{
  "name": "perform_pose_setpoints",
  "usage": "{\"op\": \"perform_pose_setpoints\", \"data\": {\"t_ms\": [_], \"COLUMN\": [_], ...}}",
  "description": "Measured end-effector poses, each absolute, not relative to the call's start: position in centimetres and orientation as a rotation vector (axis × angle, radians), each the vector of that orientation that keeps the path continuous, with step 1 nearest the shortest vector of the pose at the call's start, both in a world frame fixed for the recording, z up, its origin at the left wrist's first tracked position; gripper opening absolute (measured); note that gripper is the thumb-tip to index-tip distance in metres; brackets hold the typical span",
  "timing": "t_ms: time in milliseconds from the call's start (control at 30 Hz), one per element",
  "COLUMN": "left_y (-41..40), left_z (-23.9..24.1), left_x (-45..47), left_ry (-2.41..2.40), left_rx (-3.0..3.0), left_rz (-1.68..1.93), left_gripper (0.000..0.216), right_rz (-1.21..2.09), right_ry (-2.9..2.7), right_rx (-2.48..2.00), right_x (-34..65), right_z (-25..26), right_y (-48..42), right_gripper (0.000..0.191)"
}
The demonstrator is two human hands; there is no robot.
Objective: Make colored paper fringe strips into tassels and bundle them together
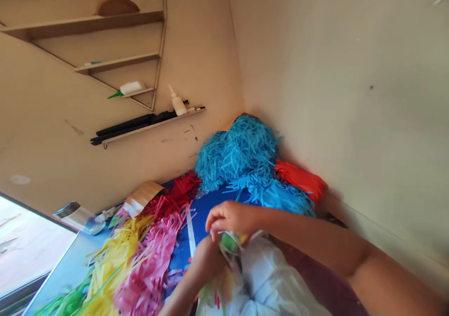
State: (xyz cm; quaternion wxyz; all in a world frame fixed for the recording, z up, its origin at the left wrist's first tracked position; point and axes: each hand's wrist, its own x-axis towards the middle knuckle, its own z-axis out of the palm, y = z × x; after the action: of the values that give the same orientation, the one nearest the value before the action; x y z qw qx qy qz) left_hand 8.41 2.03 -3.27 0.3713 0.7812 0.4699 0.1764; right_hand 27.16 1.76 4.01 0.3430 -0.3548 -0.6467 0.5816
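My left hand [210, 260] is closed round a bundle of paper fringe [229, 243] in green, white and yellow, held low over my lap. Its loose ends hang below the hand and are smeared by motion. Just above, my right hand [229, 217] bends over the top of the bundle with its fingers curled in, close to the left hand. What its fingertips pinch is hidden. To the left lie pink paper fringe [150, 260], yellow paper fringe [112, 264] and green paper fringe [70, 302].
Blue paper fringe [238, 152] is heaped in the corner on the blue table [206, 208], beside red-orange fringe [301, 180]. Dark red fringe [168, 199], a brown paper piece [143, 196] and a clear jar [79, 217] line the back. A wall shelf [154, 126] holds a glue bottle [178, 104].
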Motion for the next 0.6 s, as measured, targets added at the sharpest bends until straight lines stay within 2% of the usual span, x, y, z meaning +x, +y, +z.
{"op": "perform_pose_setpoints", "data": {"t_ms": [67, 133, 200, 267, 433, 533, 600], "left_y": [3.4, 3.6, 2.7, 1.1, -0.9, 0.5, 1.6], "left_z": [-3.2, -2.5, -1.7, -1.1, -1.6, -2.7, -3.4], "left_x": [6.6, 4.3, 2.8, 2.9, 7.5, 8.3, 7.4], "left_ry": [1.232, 1.198, 1.078, 0.956, 0.865, 1.004, 1.057], "left_rx": [1.948, 1.775, 1.580, 1.491, 1.761, 1.712, 1.599], "left_rz": [0.513, 0.570, 0.595, 0.570, 0.369, 0.493, 0.586], "left_gripper": [0.023, 0.038, 0.046, 0.045, 0.038, 0.018, 0.021], "right_rz": [1.463, 1.537, 1.648, 1.663, 1.317, 1.149, 1.057], "right_ry": [-1.902, -2.026, -2.122, -2.199, -2.218, -2.263, -2.283], "right_rx": [-0.814, -0.911, -1.109, -1.225, -1.293, -1.241, -1.177], "right_x": [27.3, 28.9, 30.5, 31.2, 28.2, 26.2, 25.8], "right_z": [2.4, -0.3, -2.8, -3.8, 1.0, 3.8, 3.5], "right_y": [-0.9, -2.6, -2.4, -0.7, 3.6, 1.8, -0.8], "right_gripper": [0.021, 0.031, 0.029, 0.020, 0.024, 0.020, 0.019]}}
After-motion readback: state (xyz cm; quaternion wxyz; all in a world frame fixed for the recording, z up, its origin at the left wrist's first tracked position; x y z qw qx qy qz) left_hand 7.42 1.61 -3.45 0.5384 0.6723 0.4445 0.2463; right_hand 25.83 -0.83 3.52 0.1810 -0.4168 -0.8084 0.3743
